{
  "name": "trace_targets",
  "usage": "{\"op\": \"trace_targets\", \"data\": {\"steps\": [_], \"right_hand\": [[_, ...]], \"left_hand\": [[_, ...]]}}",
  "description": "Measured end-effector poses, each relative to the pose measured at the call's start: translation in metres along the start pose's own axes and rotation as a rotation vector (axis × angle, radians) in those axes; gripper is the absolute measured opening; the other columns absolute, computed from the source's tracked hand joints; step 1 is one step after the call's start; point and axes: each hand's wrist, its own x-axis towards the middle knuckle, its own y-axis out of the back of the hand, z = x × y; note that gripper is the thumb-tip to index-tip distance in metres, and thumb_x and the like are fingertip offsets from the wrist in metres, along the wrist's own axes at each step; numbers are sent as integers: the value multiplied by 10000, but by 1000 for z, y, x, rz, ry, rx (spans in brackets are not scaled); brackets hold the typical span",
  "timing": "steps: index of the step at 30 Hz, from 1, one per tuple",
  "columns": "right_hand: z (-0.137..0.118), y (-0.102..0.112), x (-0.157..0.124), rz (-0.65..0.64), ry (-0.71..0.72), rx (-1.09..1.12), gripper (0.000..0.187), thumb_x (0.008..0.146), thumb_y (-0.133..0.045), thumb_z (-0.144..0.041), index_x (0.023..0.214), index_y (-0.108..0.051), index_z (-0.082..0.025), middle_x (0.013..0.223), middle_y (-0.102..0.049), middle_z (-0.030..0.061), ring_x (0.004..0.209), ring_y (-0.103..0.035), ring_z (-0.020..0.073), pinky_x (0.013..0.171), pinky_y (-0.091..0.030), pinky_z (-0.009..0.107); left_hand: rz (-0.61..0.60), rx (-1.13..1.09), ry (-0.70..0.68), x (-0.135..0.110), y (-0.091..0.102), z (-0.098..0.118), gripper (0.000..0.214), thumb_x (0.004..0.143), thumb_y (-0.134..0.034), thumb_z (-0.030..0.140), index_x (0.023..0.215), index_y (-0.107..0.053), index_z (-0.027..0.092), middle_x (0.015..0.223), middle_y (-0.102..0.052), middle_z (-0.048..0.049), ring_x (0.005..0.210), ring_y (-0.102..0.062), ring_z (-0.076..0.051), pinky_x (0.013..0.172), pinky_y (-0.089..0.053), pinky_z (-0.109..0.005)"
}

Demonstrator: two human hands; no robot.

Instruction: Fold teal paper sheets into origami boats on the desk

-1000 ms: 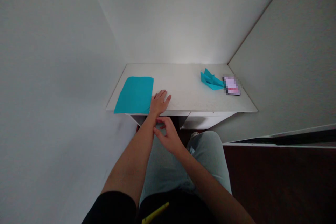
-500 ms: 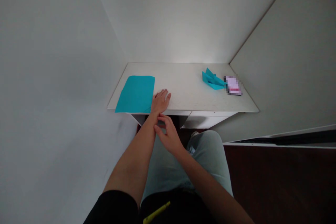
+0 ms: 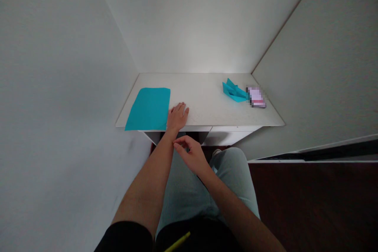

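Observation:
My left hand (image 3: 177, 116) lies flat on the white desk (image 3: 203, 102) near its front edge, fingers spread and holding nothing. Just left of it is a flat sheet of teal paper (image 3: 150, 108), whose near edge slightly overhangs the desk. My right hand (image 3: 193, 155) is in front of the desk, thumb and index fingertips brought together at my left wrist. Whether anything is pinched between them is too small to tell. A folded teal paper shape (image 3: 234, 91) with pointed flaps rests on the right part of the desk.
A phone (image 3: 256, 96), blurred out, lies beside the folded paper. Walls close in the desk at the back, left and right. Drawers (image 3: 233, 136) sit under the right side of the desktop. My knees are just below the front edge.
My right hand's fingers have drawn together into a pinch and slid slightly down from my left hand along the wrist. The whole view has shifted a little; papers and phone stay put.

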Motion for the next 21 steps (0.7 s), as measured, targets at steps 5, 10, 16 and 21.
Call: {"op": "trace_targets", "data": {"steps": [5, 10, 16, 21], "right_hand": [[2, -3, 1, 50, 10, -8, 384, 923, -801, -403, 1267, -718, -253, 1474, -648, 138, 1305, -679, 277, 1013, -653, 440], [-1, 4, 1, -13, 12, -26, 182, 977, -748, -394, 1102, -766, -263, 1243, -757, 94, 1098, -747, 253, 917, -670, 430], [-3, 2, 2, 8, 19, -44, 373, 922, -817, -426, 1248, -741, -261, 1509, -632, 141, 1265, -698, 281, 938, -675, 428], [-5, 1, 2, -33, -15, -41, 258, 916, -832, -410, 1108, -764, -252, 1198, -747, 89, 1059, -749, 245, 896, -675, 421]], "left_hand": [[-17, 11, -8, 1, -2, -1, 610, 1165, -192, 452, 1629, -543, 268, 1735, -495, -14, 1637, -405, -180, 1345, -314, -430], [10, 35, -14, 0, -1, 0, 620, 1166, -178, 428, 1624, -548, 234, 1727, -507, -34, 1629, -418, -183, 1339, -322, -427], [-10, 33, -19, -1, 2, 3, 624, 1164, -167, 427, 1627, -542, 241, 1730, -504, -29, 1632, -413, -188, 1333, -327, -434], [14, 46, -13, -2, 0, 2, 620, 1168, -167, 435, 1633, -534, 251, 1732, -501, -35, 1627, -418, -187, 1338, -318, -436]]}}
